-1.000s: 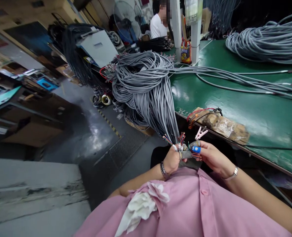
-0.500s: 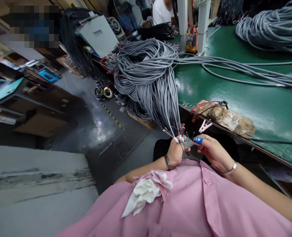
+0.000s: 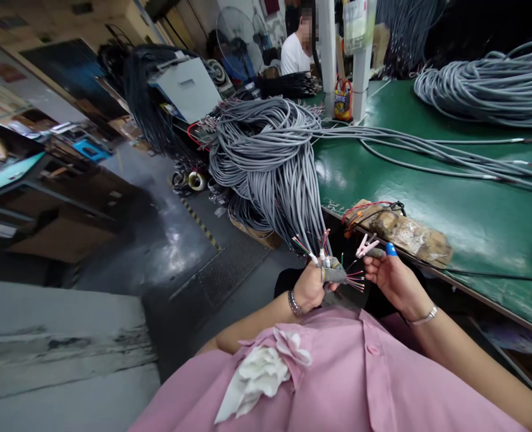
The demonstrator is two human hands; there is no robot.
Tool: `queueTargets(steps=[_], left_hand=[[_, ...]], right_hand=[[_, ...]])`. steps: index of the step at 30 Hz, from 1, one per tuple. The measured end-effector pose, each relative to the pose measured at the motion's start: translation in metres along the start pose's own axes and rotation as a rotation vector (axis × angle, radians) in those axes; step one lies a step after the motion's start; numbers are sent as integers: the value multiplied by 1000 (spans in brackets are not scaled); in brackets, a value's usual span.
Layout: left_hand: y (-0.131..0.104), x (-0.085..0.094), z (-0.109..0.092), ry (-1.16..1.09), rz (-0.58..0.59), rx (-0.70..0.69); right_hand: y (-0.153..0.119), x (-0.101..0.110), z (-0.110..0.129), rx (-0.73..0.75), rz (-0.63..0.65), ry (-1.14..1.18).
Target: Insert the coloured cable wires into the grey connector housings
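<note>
My left hand [image 3: 313, 285] is closed around the ends of several grey cables, with grey coverings on its fingers. Thin coloured wires [image 3: 354, 281] fan out to the right past its thumb, and white-banded cable ends stick up above it. To the right, my right hand [image 3: 394, 279] has its fingers apart and holds nothing that I can make out; a blue covering is on the raised thumb and a grey one on a finger. A pink clip [image 3: 366, 246] shows just beyond its fingertips. The large grey cable bundle [image 3: 270, 150] hangs over the table's corner towards my left hand.
On the green table [image 3: 360, 180] lie a wooden block [image 3: 409, 234] wrapped in tape, loose grey cables and a big cable coil [image 3: 490, 87]. A red and yellow packet [image 3: 343, 101] stands by a white post. A person in white [image 3: 295, 55] is at the back.
My right hand has moved away to the right from the wires, its thumb now raised. The coloured wires are spread beside my left hand, which still grips the cables. The view has tilted up slightly.
</note>
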State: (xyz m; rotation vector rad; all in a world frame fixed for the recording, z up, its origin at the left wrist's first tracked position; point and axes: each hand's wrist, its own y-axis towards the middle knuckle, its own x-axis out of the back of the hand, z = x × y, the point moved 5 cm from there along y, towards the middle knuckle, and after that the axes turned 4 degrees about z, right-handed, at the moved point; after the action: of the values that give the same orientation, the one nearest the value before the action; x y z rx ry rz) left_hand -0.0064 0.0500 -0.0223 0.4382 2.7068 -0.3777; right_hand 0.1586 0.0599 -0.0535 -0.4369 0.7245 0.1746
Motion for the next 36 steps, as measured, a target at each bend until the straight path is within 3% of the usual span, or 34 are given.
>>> queueTargets(steps=[4, 8, 19, 30, 36], left_hand=[[13, -7, 2, -69, 81, 109], [22, -13, 2, -109, 122, 138], [28, -22, 8, -39, 134, 139], [28, -18, 12, 26, 71, 131], [25, -17, 11, -25, 67, 131]], right_hand=[[11, -13, 10, 50, 75, -93], [15, -24, 13, 112, 64, -82], [17, -26, 10, 187, -63, -18], [14, -29, 10, 185, -73, -24], [12, -30, 6, 115, 11, 91]])
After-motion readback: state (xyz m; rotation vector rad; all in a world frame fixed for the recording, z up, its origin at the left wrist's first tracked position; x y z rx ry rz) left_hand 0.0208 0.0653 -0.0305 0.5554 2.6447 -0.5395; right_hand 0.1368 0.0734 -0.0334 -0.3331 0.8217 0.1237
